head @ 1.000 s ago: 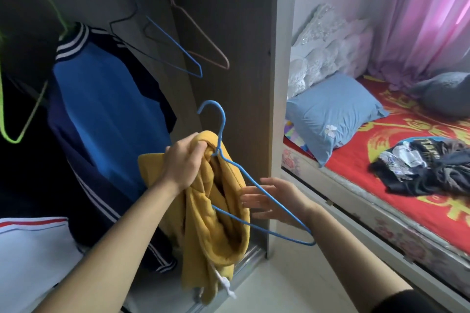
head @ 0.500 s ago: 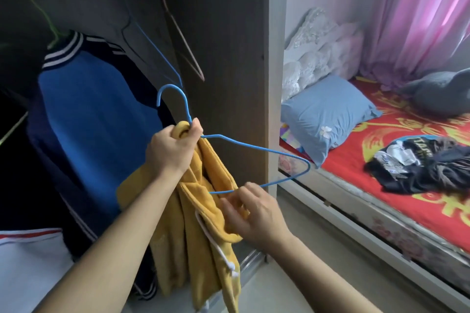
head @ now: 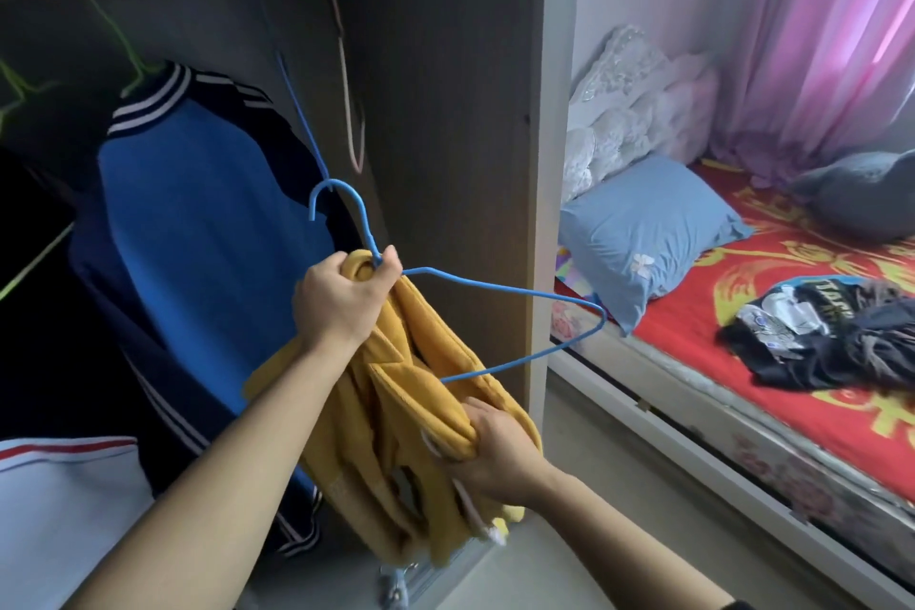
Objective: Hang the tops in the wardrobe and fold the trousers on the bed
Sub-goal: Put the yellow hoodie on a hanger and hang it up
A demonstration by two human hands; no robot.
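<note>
My left hand (head: 341, 307) grips the blue hanger (head: 500, 285) and yellow top (head: 396, 416). My right hand (head: 495, 453) squeezes the top. I can't read the letters on the dark clothes (head: 817, 342).

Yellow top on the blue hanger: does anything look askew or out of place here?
Yes. The yellow top hangs bunched in a clump off the blue hanger, one arm of which juts out bare and tilted. The left hand grips cloth and hanger neck together; the right hand grips a lower fold.

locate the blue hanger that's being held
The blue hanger is centre of the head view, before the wardrobe; the left hand grips its neck with the yellow top.
</note>
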